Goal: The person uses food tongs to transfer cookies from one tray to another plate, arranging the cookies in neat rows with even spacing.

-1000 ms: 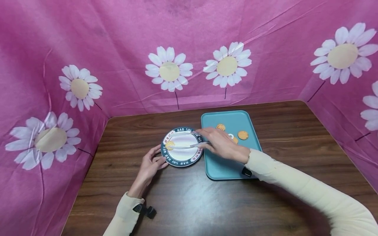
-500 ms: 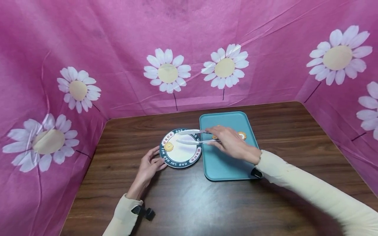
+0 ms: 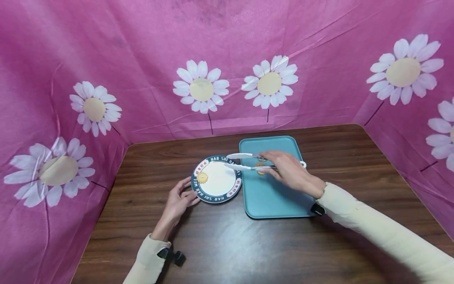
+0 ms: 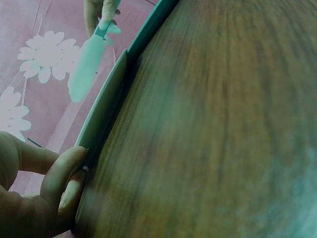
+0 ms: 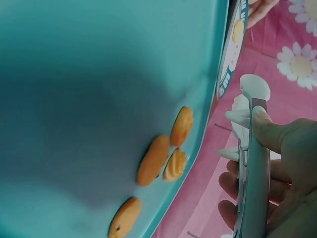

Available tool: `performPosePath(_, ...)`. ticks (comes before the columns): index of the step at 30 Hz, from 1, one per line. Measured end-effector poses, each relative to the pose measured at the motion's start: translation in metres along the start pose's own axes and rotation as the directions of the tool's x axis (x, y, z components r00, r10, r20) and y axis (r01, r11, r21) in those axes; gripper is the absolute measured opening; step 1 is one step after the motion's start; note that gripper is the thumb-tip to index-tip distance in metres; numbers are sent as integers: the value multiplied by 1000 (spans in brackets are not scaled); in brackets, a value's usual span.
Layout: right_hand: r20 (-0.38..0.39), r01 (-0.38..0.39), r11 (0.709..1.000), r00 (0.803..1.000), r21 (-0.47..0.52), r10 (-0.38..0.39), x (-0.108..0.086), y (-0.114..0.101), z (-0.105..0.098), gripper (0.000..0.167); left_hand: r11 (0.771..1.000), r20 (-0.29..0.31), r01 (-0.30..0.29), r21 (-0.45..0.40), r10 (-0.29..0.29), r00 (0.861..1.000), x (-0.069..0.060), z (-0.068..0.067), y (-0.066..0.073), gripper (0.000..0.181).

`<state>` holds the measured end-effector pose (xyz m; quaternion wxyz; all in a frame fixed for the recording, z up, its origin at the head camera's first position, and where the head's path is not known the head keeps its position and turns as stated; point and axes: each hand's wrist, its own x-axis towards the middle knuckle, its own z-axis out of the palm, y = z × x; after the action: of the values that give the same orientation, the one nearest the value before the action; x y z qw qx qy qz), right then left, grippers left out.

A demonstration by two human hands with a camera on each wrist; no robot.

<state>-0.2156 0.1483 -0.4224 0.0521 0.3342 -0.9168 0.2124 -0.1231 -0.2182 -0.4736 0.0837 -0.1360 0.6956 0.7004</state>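
My left hand (image 3: pixel 179 201) holds the left rim of a round white plate (image 3: pixel 219 179) with a dark lettered border. One yellow cookie (image 3: pixel 202 178) lies near the plate's left edge. My right hand (image 3: pixel 293 171) grips metal tongs (image 5: pixel 255 163) with white tips, raised over the left side of a teal tray (image 3: pixel 269 203). The tips stand apart with nothing between them and reach over the plate's right rim. In the right wrist view several cookies lie on the tray, among them a swirled cookie (image 5: pixel 175 164) and a larger brown cookie (image 5: pixel 153 159). In the head view my right hand hides most of them.
Plate and tray stand side by side on a brown wooden table (image 3: pixel 213 244). A pink cloth (image 3: pixel 149 51) printed with white daisies rises behind the table and at both sides. A black strap device (image 3: pixel 172 255) sits on the left wrist.
My right hand has drawn the tongs right, away from the cookie on the plate and over the tray. The tips no longer reach that cookie. My left hand stays at the plate's rim.
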Motion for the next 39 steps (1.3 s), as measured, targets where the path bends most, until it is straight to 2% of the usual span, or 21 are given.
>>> performPosePath(9, 24, -69, 997, 997, -42, 70, -13, 16, -5, 54, 1000, 3, -14, -15, 14, 1000, -2, 1, 0, 66)
performPosePath(20, 14, -107, 993, 994, -57, 108, -21, 29, -9, 53, 1000, -4, 3, -8, -3, 1000, -1, 1, 0, 67)
performPosePath(29, -54, -123, 989, 991, -79, 119, -27, 36, -10, 51, 1000, 3, -6, -14, 6, 1000, -1, 0, 0, 67)
performPosePath(39, -74, -151, 983, 987, -102, 143, -33, 44, -12, 52, 1000, 7, -7, -15, 7, 1000, -3, 0, 1, 66)
